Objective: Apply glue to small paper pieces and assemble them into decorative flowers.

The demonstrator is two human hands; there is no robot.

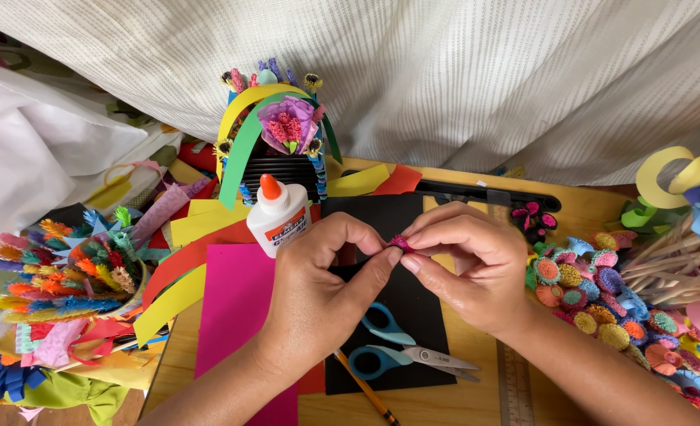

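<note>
Pink and tiny, one rolled paper coil (398, 243) sat pinched between the fingertips of our left hand (326, 284) and right hand (468, 268), both closed narrowly on it, above the black paper sheet (413, 315). On that sheet we counted one pair of blue-handled scissors (397, 351); at its upper left stood one white glue bottle (279, 214), at its lower left one pencil (365, 390), and on its left one magenta sheet (243, 315).
</note>
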